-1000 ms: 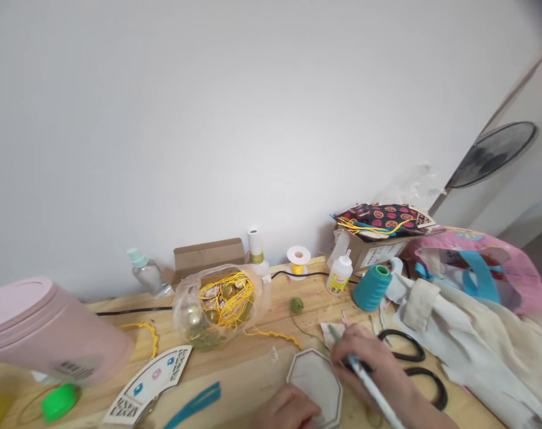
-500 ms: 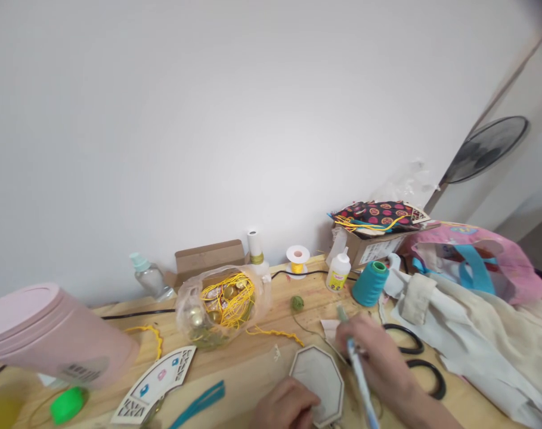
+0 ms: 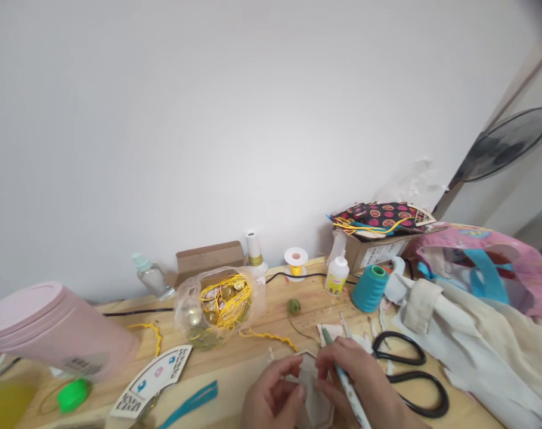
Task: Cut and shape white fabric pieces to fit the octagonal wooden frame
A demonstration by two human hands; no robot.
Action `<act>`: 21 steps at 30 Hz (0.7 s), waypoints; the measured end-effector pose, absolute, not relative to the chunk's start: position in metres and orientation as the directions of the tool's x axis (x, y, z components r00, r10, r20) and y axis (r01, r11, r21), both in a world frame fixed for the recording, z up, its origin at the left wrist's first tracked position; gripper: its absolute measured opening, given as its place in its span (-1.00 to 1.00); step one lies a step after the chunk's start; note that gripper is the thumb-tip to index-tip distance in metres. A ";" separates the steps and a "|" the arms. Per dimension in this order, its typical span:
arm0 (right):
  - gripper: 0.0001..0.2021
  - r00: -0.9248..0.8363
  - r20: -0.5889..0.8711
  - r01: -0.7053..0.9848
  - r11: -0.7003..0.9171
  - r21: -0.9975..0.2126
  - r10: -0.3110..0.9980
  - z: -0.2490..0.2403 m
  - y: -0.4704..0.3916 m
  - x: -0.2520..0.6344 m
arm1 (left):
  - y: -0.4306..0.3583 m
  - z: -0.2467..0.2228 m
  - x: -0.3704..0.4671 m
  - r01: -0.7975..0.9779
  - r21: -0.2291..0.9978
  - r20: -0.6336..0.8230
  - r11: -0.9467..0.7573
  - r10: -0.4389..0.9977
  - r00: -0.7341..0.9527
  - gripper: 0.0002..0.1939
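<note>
My left hand (image 3: 275, 393) and my right hand (image 3: 353, 372) are close together at the bottom centre, over a pale octagonal frame (image 3: 319, 402). The fingers of my left hand are bent at the frame's left side, its thumb near the middle. My right hand is closed round a patterned pen (image 3: 349, 390) with a green end, which slants between its fingers. Its fingertips are at the frame's right edge. Black-handled scissors (image 3: 438, 408) lie to the right, and a green thread ball (image 3: 293, 307) sits behind the hands.
Behind stand a glue bottle (image 3: 337, 276), a teal thread cone (image 3: 369, 289) and a yellow thread spool (image 3: 296, 262). A plastic bag of bells and cords (image 3: 221, 307) is left of centre. White cloth (image 3: 458, 339) covers the right side; a pink tumbler (image 3: 60, 333) is at left.
My right hand has moved down and left to the frame, still with the pen. My left hand has risen onto the frame, its fingers now raised. The view has shifted slightly.
</note>
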State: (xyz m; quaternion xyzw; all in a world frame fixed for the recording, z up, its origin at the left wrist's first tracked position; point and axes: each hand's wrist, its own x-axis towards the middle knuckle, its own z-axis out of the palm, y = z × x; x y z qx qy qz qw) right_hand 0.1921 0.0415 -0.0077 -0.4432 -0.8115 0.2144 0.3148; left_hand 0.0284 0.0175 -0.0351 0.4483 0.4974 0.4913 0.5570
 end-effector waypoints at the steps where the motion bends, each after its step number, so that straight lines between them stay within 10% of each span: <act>1: -0.90 -0.406 0.314 0.607 0.510 -0.609 0.859 -0.009 0.042 0.190 | 0.019 -0.035 0.029 0.013 0.999 -0.043 0.043 0.999 0.008 -0.68; 9: -0.83 -0.371 0.336 0.621 0.500 -0.604 0.866 -0.015 0.043 0.192 | 0.022 -0.033 0.017 0.738 0.503 0.372 -0.450 0.883 0.285 -0.68; 21: -0.86 -0.353 0.251 0.384 0.384 -0.840 0.901 0.005 0.043 0.193 | 0.027 -0.015 -0.010 0.619 -0.185 0.489 -0.763 0.475 0.731 -0.82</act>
